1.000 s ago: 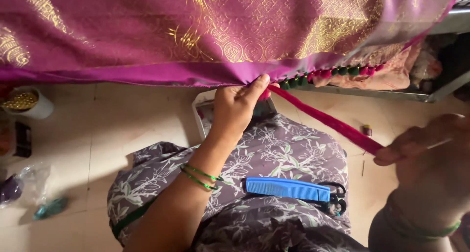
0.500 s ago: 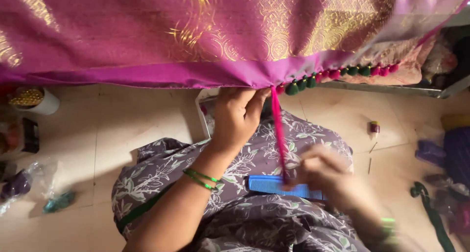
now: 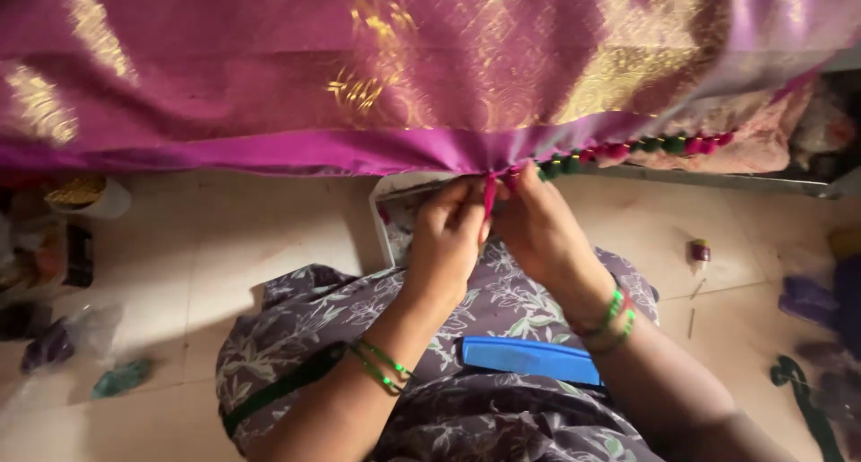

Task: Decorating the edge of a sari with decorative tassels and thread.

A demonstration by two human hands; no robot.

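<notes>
Tassel strand [image 3: 490, 196], pink, hangs at the hem of the purple-gold cloth [image 3: 359, 67], pinched by left hand [image 3: 446, 238] and right hand [image 3: 541, 233], fingers closed narrow, prob. to keep it taut. Finished bead tassels [image 3: 628, 146] run rightward along the hem; blue comb [image 3: 531, 360] rests on lap, within reach.

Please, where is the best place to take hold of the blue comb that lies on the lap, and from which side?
Probably the blue comb is best pinched across its narrow width near the left end, coming from above. It lies flat and lengthwise on the flowered dress, and the right forearm covers its right end, while the left end is free.
</notes>
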